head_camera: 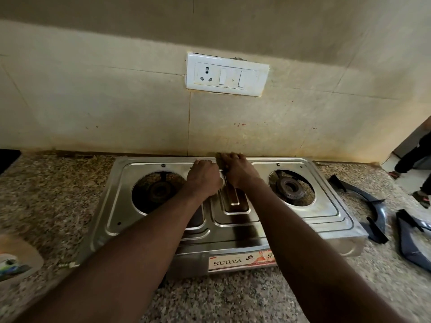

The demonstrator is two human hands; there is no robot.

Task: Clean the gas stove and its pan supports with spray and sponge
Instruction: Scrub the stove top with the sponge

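Head view shows your right hand at the centre of the frame, fingers curled down over a dark sponge and pressing it against the back edge of the gas stove, close to the wall. Only a small corner of the sponge peeks out past your knuckles. Your left hand sits just beside the right one, touching it, palm down on the steel top between the two burner openings; its fingers bend downward, and you cannot tell whether they clasp anything. Both bare forearms run in from the lower edge of the frame and meet over the stove's raised middle panel.

Around your hands, the stove fills the middle of the frame on a speckled granite counter. Its left burner and right burner sit uncovered in their round wells. A label reading SURYA is on the front face, below your arms.

At the right of the frame, two dark pan supports lie on the counter beside the stove, off the burners, one nearer the stove and one at the frame's edge. On the tiled wall above, a white socket-and-switch plate is mounted. At the far right edge another person's legs show on the floor. A blurred object lies at the lower left edge.
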